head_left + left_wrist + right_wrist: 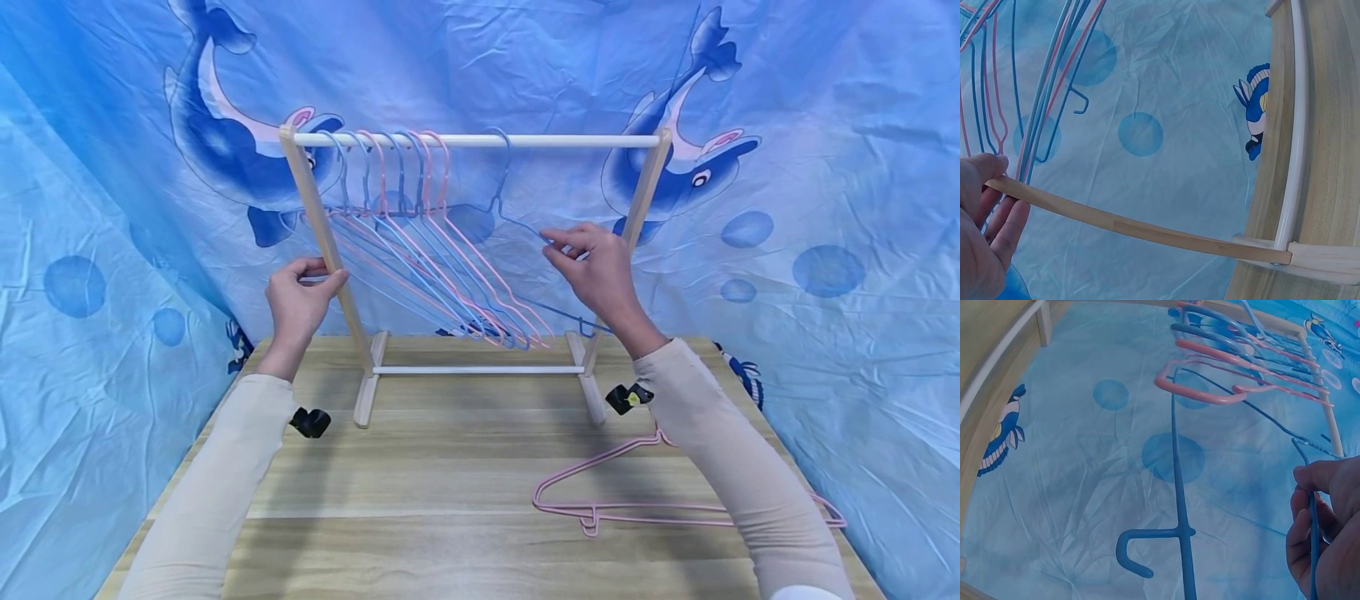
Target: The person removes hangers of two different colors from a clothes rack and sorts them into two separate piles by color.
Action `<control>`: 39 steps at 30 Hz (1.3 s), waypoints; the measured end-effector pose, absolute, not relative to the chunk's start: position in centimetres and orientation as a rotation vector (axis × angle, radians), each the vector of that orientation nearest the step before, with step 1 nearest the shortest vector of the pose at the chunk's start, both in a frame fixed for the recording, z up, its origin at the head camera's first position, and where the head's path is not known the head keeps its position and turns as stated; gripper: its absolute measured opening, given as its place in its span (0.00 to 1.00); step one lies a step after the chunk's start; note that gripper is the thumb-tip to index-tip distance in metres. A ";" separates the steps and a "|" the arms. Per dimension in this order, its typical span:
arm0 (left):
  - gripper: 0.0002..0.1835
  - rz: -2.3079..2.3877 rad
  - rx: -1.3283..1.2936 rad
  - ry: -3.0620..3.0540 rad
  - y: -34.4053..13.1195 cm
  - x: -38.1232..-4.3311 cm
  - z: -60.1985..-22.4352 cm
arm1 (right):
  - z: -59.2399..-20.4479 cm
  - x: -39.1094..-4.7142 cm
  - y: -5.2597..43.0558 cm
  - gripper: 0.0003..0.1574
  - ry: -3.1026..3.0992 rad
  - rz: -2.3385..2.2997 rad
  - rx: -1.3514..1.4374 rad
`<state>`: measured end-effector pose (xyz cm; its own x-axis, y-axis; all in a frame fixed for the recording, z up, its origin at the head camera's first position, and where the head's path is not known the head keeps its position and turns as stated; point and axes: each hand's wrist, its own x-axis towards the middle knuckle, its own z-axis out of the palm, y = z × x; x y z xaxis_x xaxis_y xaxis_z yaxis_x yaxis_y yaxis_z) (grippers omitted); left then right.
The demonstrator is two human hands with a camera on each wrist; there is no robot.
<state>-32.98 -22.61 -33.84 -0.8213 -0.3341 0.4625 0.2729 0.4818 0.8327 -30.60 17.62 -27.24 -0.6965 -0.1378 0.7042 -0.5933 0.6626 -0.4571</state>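
A wooden clothes rack with a white top rail (570, 142) stands on the table. With thumb and fingers, my left hand (300, 296) grips its left post (309, 185); the left wrist view shows the thumb on one side of the post (1116, 223) and fingers on the other. My right hand (597, 265) pinches the sloping shoulder of a blue hanger (504, 171), whose hook is over the rail right of the middle. That hanger's lower bar (1177, 462) and small side hook appear in the right wrist view. Several blue and pink hangers (480, 256) hang together at the left.
A pink hanger (645, 507) lies on the wooden table (420, 483) at the front right, partly hidden under my right sleeve. The rack's white lower bar (480, 369) runs between its feet. A blue curtain (847, 167) with dolphins surrounds the table.
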 end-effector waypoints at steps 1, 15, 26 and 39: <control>0.19 -1.351 0.051 -2.145 -22.6 -32.9 -33.8 | -27.1 -30.5 17.6 0.13 -2.226 0.913 0.572; 0.20 -1.344 0.063 -2.155 -22.6 -32.8 -33.8 | -25.0 -28.7 18.9 0.12 -2.215 0.827 0.564; 0.20 -1.353 0.054 -2.149 -22.5 -32.8 -33.7 | -24.1 -27.1 20.7 0.11 -2.201 0.802 0.525; 0.19 -1.351 0.050 -2.147 -22.7 -32.9 -33.8 | -25.1 -25.7 23.2 0.11 -2.171 0.707 0.520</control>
